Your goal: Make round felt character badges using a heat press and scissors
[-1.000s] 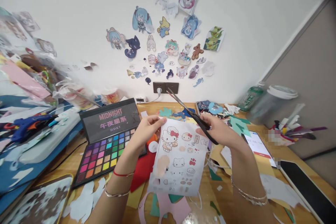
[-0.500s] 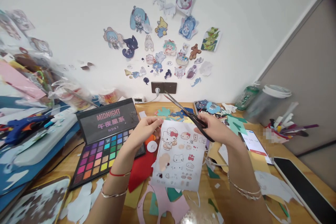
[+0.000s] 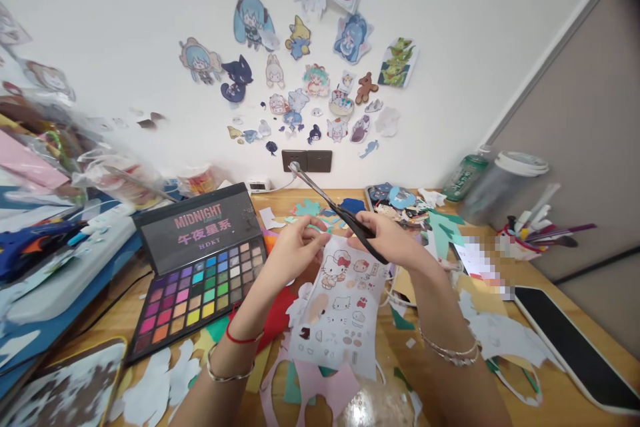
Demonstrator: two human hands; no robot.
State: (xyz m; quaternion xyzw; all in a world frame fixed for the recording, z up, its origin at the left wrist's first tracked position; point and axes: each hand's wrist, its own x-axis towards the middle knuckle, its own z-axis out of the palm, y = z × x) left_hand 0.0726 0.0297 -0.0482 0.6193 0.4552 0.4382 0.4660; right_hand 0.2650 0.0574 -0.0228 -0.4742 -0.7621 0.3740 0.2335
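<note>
A white paper sheet printed with small cartoon cat faces, bows and food drawings hangs tilted over the table in the middle. My left hand pinches its upper left corner between thumb and fingers. In my right hand is a pair of scissors with dark handles, the blades close together and pointing up and left toward the wall. Fingertips of my right hand touch the sheet's upper edge; whether they grip it too is hidden. Below the sheet lies a pink paper offcut with rounded cutouts.
At left stands an opened eyeshadow palette, beside white scraps. A black-screened tablet, pen holder, lidded tub and green bottle are at right. Paper cutouts cover the wall above a socket.
Both hands have come closer together at the top of the sheet. The scissors have shifted left and the sheet's top has narrowed and bent. The camera view has moved slightly.
</note>
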